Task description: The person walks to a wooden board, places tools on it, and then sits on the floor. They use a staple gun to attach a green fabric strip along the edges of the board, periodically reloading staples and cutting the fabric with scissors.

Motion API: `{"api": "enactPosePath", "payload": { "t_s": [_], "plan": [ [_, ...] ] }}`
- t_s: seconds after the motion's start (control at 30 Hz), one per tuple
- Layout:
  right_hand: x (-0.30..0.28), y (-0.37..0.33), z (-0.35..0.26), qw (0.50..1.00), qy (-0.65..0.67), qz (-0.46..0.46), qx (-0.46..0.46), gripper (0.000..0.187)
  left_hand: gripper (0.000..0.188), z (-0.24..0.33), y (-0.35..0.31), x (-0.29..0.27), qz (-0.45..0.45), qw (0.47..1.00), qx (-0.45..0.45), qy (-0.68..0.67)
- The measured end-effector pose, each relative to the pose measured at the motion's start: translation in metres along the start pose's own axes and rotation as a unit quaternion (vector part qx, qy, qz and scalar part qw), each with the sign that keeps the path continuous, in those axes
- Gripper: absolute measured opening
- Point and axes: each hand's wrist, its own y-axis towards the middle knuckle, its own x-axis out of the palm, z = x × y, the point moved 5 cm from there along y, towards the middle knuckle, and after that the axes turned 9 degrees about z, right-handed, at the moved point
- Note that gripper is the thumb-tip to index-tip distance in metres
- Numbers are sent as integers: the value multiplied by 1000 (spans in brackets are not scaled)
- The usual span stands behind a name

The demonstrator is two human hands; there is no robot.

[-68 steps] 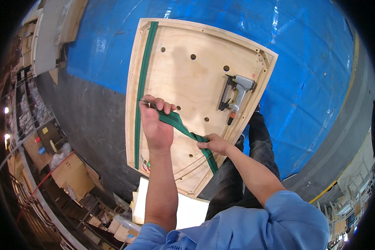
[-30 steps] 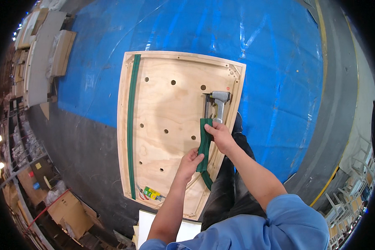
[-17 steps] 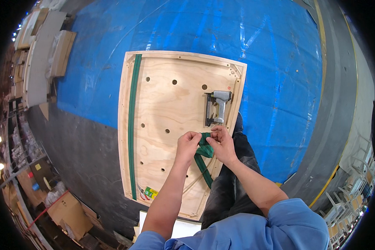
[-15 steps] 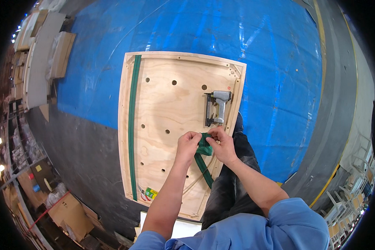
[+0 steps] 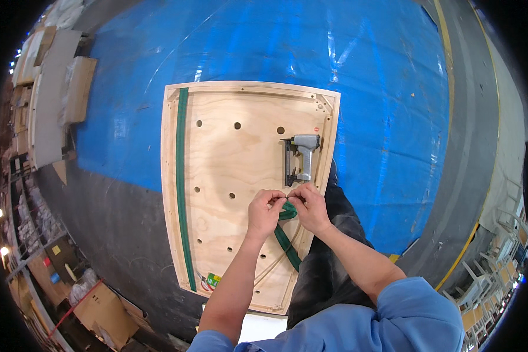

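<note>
A green webbing strap (image 5: 287, 245) hangs from between my hands and runs down toward my legs, folded over near its top. My left hand (image 5: 263, 213) pinches at its upper end, thumb against fingertips. Close beside it my right hand (image 5: 311, 207) pinches the same end, the fingertips of both hands nearly meeting. Just beyond my right hand a grey staple gun (image 5: 304, 157) lies on a pale wooden panel (image 5: 246, 164). Another green strap (image 5: 182, 182) stretches flat along the panel's left side.
The panel has a raised frame and several round holes. Pliers (image 5: 203, 283) and a small green-and-yellow box (image 5: 213, 280) lie near its lower left. Blue sheeting (image 5: 387, 117) covers the floor beyond. Cardboard and shelving (image 5: 100, 311) stand at left, chairs (image 5: 481, 287) at right.
The strap's gathered fold has opened out and dropped below my fingertips, which have drawn together at its end. The view has shifted slightly, so the panel sits lower and further left.
</note>
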Motion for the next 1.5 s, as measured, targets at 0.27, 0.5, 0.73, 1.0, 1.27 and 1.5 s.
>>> {"api": "enactPosePath", "payload": {
  "t_s": [0.27, 0.5, 0.73, 1.0, 1.27, 1.5],
  "plan": [
    [10, 82, 90, 960, -109, 140, 216, 53, 10, -20, 81, -17, 120, 989, 50, 75],
    [32, 120, 124, 931, -186, 123, 287, 57, 10, 13, 200, -15, 49, 994, 23, 95],
    [-2, 105, 137, 922, 118, 124, 347, 62, 11, 61, 280, 60, -32, 990, 96, 95],
    [-110, 174, 108, 880, 257, 264, 300, 37, 12, 61, 322, 158, 2, 965, 167, 204],
    [-116, 204, 96, 902, 298, 175, 260, 37, 11, 53, 322, 169, 71, 964, 181, 181],
    [-82, 211, 100, 932, 248, 124, 234, 52, 11, 60, 320, 170, 91, 958, 194, 192]
  ]
}}
